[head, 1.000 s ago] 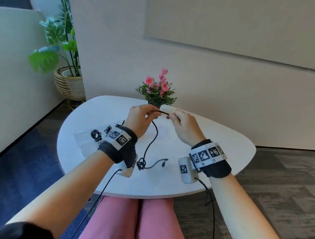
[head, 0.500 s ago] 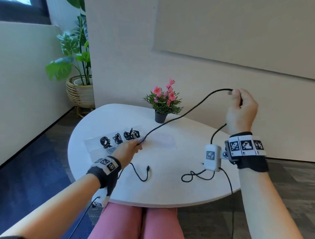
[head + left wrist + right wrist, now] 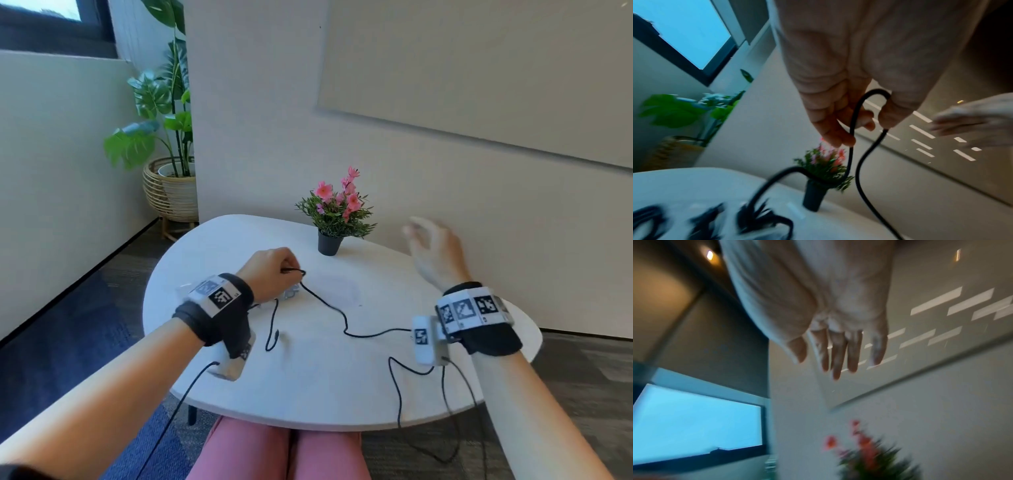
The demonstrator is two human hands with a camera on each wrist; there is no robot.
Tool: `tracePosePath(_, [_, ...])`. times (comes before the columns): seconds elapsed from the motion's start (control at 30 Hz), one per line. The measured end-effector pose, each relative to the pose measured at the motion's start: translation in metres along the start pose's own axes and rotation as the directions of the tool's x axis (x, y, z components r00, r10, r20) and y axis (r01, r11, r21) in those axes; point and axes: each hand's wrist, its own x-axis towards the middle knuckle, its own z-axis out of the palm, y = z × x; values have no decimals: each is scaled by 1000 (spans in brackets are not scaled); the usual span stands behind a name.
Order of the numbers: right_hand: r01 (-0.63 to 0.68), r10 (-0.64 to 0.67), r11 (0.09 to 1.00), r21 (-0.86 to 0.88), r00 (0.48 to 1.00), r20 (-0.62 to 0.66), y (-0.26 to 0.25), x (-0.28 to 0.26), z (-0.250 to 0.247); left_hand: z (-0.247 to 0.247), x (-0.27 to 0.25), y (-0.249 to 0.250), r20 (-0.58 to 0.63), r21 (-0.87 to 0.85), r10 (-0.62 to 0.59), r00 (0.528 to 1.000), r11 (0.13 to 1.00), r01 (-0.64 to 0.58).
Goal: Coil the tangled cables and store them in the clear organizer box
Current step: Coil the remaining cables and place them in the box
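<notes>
While pinched in a small loop by the left hand (image 3: 270,274), black cable (image 3: 329,308) trails away rightward and toward the body across the white surface (image 3: 308,377), running on under the right wrist. Right hand (image 3: 435,253) up in the air, fingers (image 3: 838,350) spread, nothing in its grip. Free run stretched between the two, nearer the right. Next gather probably from that side, drawn back toward the left. Clear organizer box (image 3: 291,293) mostly hidden beneath the left hand; blurred dark coils (image 3: 701,222) apparently inside it.
</notes>
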Motion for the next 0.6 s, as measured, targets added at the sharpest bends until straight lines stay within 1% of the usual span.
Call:
tracePosePath(0.03, [38, -50, 994, 98, 992, 116, -18, -7, 9, -1, 2, 9, -3, -20, 31, 1000, 999, -31])
tracePosePath(0.07, [40, -86, 983, 181, 963, 254, -34, -12, 18, -2, 5, 16, -15, -50, 55, 998, 997, -55])
tracePosePath(0.1, [15, -105, 973, 230, 919, 381, -45, -16, 28, -4, 8, 22, -42, -90, 75, 996, 993, -79])
tracePosePath(0.13, [0, -119, 970, 243, 871, 477, -54, -19, 39, -6, 10, 26, -84, -136, 85, 993, 986, -96])
tracePosePath(0.17, [-7, -125, 972, 237, 835, 536, -60, -21, 48, -9, 13, 28, -134, -177, 83, 987, 979, -106])
tracePosePath(0.2, [4, -136, 973, 231, 818, 559, -65, -21, 55, -13, 16, 28, -181, -221, 67, 981, 969, -107])
tracePosePath(0.27, [46, -176, 968, 245, 821, 543, -70, -20, 64, -21, 21, 28, -213, -368, 25, 977, 924, -104])
tracePosePath(0.3, [56, -194, 963, 265, 825, 530, -73, -18, 67, -24, 22, 28, -207, -465, 11, 978, 879, -109])
tracePosePath(0.33, [48, -205, 954, 297, 827, 523, -75, -17, 68, -26, 22, 27, -200, -544, 10, 980, 830, -120])
tracePosePath(0.37, [17, -206, 939, 345, 828, 521, -77, -15, 67, -29, 20, 26, -196, -583, 16, 980, 802, -130])
tracePosePath(0.4, [-34, -196, 916, 400, 831, 520, -80, -14, 66, -29, 19, 25, -202, -590, 20, 979, 796, -138])
tracePosePath(0.47, [-135, -162, 853, 505, 851, 500, -85, -11, 60, -24, 17, 16, -230, -571, -4, 973, 810, -132])
tracePosePath(0.53, [-154, -142, 799, 582, 891, 431, -89, -6, 52, -14, 13, 5, -251, -565, -74, 965, 820, -85])
tracePosePath(0.57, [-153, -138, 766, 624, 910, 392, -90, -3, 48, -7, 10, 0, -222, -590, -110, 969, 806, -43])
tracePosePath(0.6, [-156, -134, 723, 673, 924, 358, -92, 0, 43, 2, 8, -8, -162, -614, -124, 979, 789, -2])
